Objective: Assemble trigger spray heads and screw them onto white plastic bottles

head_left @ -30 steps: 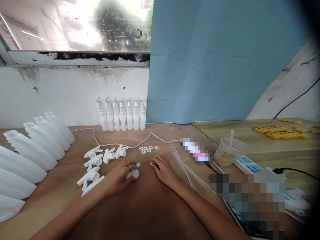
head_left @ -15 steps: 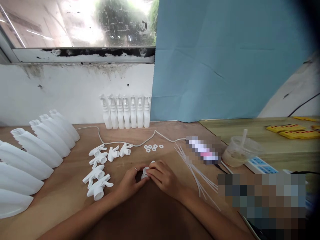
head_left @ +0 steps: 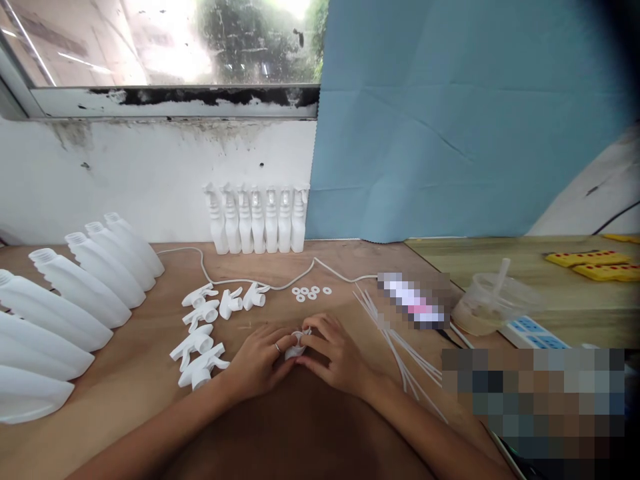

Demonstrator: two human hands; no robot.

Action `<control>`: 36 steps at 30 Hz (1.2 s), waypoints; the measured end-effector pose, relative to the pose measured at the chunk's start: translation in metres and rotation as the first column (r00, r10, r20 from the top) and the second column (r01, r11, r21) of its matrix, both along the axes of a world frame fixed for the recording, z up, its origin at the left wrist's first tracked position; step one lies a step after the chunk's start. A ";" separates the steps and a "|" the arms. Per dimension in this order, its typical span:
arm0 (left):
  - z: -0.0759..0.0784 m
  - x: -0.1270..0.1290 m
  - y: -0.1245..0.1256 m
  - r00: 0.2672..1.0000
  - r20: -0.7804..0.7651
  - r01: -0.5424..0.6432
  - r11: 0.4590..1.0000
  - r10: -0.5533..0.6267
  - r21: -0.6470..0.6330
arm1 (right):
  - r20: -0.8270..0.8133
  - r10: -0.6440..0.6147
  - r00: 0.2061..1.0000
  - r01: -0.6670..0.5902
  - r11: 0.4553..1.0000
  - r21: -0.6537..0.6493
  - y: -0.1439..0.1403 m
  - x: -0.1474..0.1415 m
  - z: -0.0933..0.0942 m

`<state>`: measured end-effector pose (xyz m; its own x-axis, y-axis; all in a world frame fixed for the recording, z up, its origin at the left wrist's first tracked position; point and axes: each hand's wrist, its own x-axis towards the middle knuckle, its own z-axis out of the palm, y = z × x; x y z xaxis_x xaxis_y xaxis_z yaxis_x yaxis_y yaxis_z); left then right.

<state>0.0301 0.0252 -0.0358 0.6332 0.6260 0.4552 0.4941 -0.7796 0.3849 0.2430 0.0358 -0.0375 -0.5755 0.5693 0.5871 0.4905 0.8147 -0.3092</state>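
Note:
Between the fingers of both hands is a white spray trigger head (head_left: 296, 345), its round opening facing me and most of its body hidden. My left hand (head_left: 266, 353), with a ring on one finger, is closed on its left side. From the right, my right hand (head_left: 334, 352) grips it with thumb and fingertips. Just beyond the hands lie several small white ring washers (head_left: 313, 291). Several more white trigger heads (head_left: 194, 341) rest on the table left of my left hand. Thin white tubes (head_left: 393, 340) lie in a loose bunch to the right.
White bottles without tops (head_left: 90, 280) stand in a row at the left. Several bottles with spray heads (head_left: 257, 223) stand against the wall. A pale cable (head_left: 240, 285) crosses the table (head_left: 145, 340). At the right are a plastic cup with a straw (head_left: 475, 307) and a power strip (head_left: 535, 333).
The view has shifted slightly, so everything sits a little to the right. My fingers have changed position around the trigger head, the right fingers now more arched over it.

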 end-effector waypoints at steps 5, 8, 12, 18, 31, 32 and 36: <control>0.000 -0.002 0.002 1.000 -0.022 0.023 0.998 -0.022 0.060 | 0.059 -0.075 0.995 0.075 0.997 0.003 0.000 -0.001 0.002; -0.004 -0.001 0.002 1.000 0.000 0.020 1.000 -0.020 0.024 | 0.107 -0.113 0.988 0.112 0.994 0.015 -0.004 -0.003 0.002; -0.006 0.000 0.002 1.000 0.011 0.027 0.999 -0.027 0.018 | 0.113 -0.099 0.989 0.107 0.992 -0.068 -0.010 -0.008 0.001; -0.009 0.002 0.001 1.000 -0.005 0.001 0.998 0.000 0.062 | -0.134 -0.079 0.988 0.049 0.975 -0.218 0.003 0.006 0.010; -0.013 0.001 0.000 0.993 0.003 -0.116 0.986 0.117 -0.118 | 0.493 -0.670 0.555 0.830 0.484 -0.276 0.058 0.123 0.007; -0.013 0.002 0.000 0.992 0.008 -0.120 0.981 0.123 -0.150 | 0.484 -0.672 0.561 0.826 0.491 -0.276 0.058 0.122 0.006; -0.011 0.002 -0.001 0.987 0.040 -0.140 0.949 0.157 -0.283 | 0.449 -0.705 0.549 0.835 0.482 -0.265 0.058 0.118 0.006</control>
